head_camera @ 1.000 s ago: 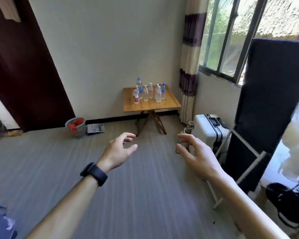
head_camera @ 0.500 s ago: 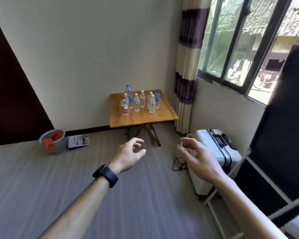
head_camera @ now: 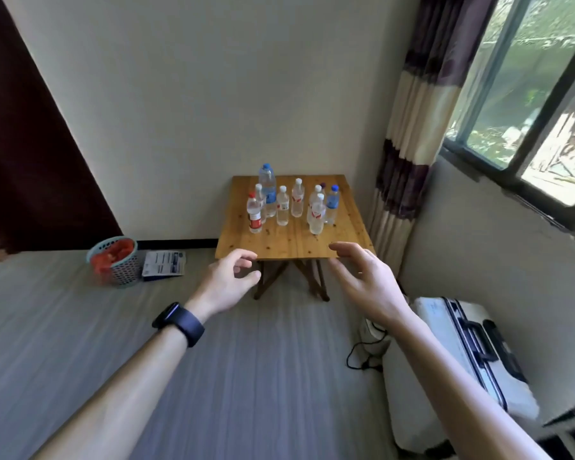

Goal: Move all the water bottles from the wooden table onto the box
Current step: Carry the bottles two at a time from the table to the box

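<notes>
Several clear water bottles stand upright in a cluster on a small wooden folding table in the room's corner. The tallest has a blue cap and label; a red-labelled one stands front left, another red-labelled one front right. My left hand, with a dark watch on the wrist, is held out in front of the table's near edge, fingers apart and empty. My right hand is also stretched forward, open and empty, level with the table's front right corner. No box is in view.
A white suitcase lies on the floor at the right wall, with a black cable beside it. A teal basket with red contents and a leaflet sit by the back wall. A striped curtain hangs right of the table.
The view has moved closer to the table and turned towards it. Both hands have stayed held out and open, now reaching the table's near edge.
</notes>
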`<state>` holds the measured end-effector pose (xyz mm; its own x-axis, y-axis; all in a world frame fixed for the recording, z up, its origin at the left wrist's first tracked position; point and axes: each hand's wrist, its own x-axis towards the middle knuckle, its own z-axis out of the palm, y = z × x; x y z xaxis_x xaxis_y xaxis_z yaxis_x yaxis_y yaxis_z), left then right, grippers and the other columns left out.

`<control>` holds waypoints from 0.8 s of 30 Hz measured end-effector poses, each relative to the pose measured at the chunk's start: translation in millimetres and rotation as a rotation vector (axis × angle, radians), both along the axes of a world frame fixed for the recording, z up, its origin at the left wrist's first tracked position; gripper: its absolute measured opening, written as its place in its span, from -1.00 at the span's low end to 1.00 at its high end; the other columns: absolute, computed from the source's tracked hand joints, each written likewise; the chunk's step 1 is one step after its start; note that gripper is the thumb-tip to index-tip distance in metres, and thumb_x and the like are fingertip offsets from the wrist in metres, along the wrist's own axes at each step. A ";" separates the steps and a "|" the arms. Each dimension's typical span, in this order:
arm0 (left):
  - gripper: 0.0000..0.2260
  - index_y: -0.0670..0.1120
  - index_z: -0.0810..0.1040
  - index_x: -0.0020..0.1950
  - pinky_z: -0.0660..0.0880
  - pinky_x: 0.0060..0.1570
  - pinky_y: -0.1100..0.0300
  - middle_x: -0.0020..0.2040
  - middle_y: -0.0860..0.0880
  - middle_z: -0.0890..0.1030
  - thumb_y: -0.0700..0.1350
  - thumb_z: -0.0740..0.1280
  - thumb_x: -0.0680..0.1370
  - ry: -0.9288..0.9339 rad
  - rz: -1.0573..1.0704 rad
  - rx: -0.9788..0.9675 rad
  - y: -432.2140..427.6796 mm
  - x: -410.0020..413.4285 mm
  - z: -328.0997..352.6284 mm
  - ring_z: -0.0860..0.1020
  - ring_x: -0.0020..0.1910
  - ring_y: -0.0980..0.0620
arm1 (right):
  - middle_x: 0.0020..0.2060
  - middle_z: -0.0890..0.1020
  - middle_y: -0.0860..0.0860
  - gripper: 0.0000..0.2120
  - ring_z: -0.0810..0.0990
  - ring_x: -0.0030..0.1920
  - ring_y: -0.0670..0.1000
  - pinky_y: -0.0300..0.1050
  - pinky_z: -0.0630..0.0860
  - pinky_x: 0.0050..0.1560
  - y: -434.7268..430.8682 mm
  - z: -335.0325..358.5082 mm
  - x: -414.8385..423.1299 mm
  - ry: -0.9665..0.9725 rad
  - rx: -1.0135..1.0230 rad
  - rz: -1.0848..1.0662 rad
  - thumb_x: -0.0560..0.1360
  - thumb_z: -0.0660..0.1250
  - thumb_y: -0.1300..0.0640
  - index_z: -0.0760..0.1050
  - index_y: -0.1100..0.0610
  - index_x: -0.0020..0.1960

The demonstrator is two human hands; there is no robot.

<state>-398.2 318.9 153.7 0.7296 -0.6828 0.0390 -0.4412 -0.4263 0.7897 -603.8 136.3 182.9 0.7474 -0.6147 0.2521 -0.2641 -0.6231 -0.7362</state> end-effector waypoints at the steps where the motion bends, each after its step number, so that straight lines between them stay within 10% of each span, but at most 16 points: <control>1: -0.76 0.10 0.56 0.16 0.49 0.25 0.06 0.09 0.05 0.64 -0.03 0.46 0.51 0.004 0.015 0.009 -8.0 15.6 -4.5 0.59 0.14 0.03 | 0.19 0.62 -0.11 -0.67 0.58 0.23 -0.09 -0.04 0.50 0.28 -12.7 -1.2 15.9 0.002 0.001 0.014 0.58 0.30 -0.14 0.53 -0.12 0.31; 24: -0.75 0.17 0.49 0.20 0.52 0.22 0.06 0.12 0.12 0.59 0.01 0.42 0.55 0.236 0.003 0.149 -265.8 362.6 -127.1 0.56 0.17 0.11 | 0.13 0.62 -0.18 -0.72 0.54 0.24 -0.20 -0.05 0.53 0.22 -259.2 -119.2 343.1 0.156 0.284 0.018 0.59 0.30 -0.13 0.50 -0.22 0.29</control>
<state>-35.6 53.1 26.6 0.7084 -0.6662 -0.2331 -0.2509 -0.5464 0.7990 -260.7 -123.0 63.7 0.7752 -0.6301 -0.0466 -0.3783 -0.4039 -0.8329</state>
